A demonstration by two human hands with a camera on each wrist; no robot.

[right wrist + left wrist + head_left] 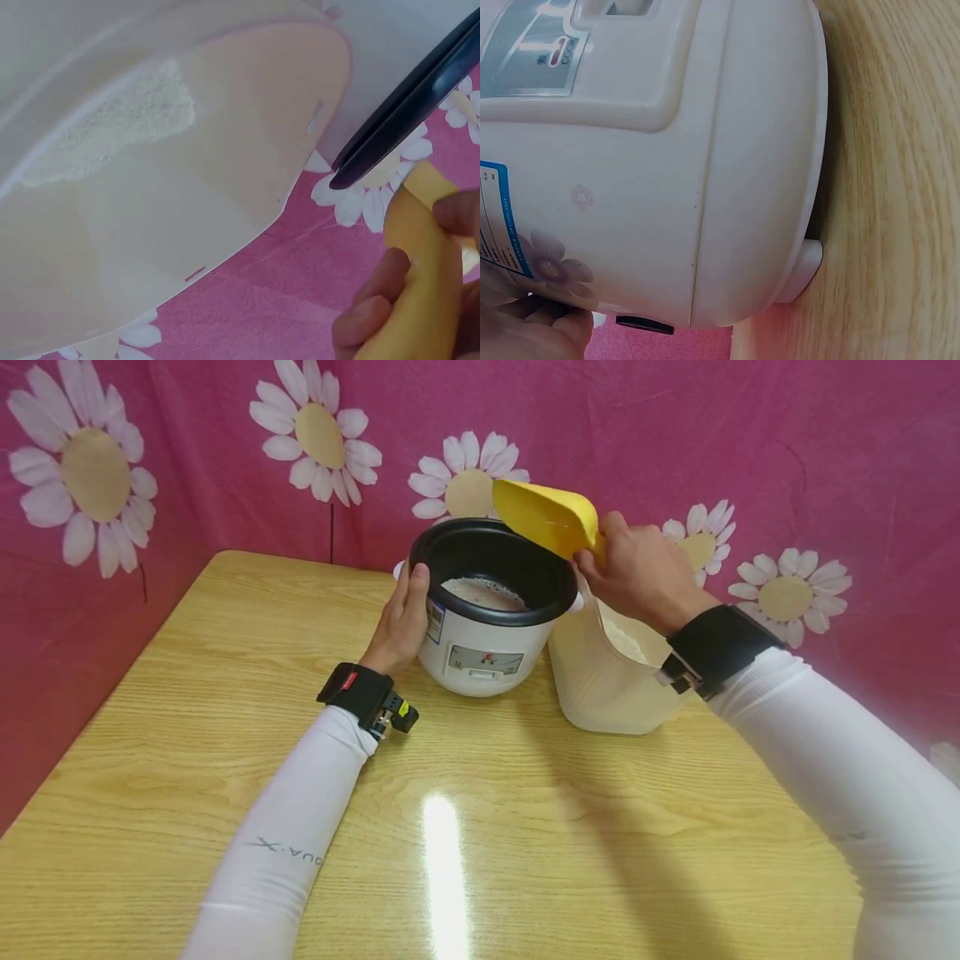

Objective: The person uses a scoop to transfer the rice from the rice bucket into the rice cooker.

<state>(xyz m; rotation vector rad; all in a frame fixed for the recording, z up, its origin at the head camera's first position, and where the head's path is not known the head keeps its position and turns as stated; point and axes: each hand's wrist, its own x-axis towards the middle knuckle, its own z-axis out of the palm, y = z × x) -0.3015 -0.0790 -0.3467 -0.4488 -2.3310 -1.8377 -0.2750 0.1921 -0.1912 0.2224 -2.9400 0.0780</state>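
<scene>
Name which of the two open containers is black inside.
The rice cooker, touched on its side by the left hand; the cream bin to its right is pale inside.

The head view is bright: white glare streaks the tabletop (375, 860) at six o'clock, a soft shadow slants toward five. The left wrist view is dimmer, dark beneath the rice cooker (765, 150) at three o'clock; the right wrist view is hazy, fingers (367, 321) blurred at four.

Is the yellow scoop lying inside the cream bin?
No, the head view shows the right hand holding the yellow scoop in the air, outside the cream bin.
</scene>
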